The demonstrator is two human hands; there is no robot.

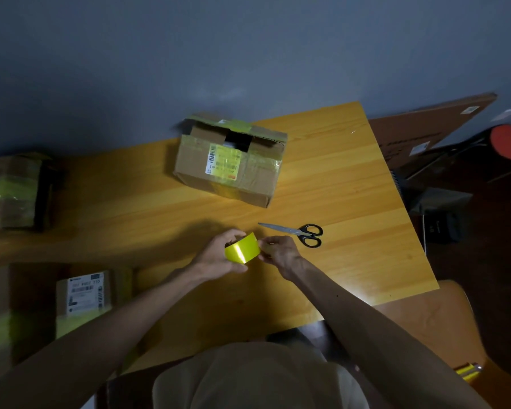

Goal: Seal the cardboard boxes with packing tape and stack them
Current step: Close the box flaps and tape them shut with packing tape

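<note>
1. The yellow tape roll [242,251] is held just above the table's [351,216] near middle, its glossy curved band facing up.
2. The left hand [219,256] curls round the roll; the right hand [278,252] pinches its right edge.
3. The scissors [298,233] lie just beside it, blades pointing left.
4. The cardboard box [230,169] sits farther back, long axis left-right, flaps partly open.
</note>
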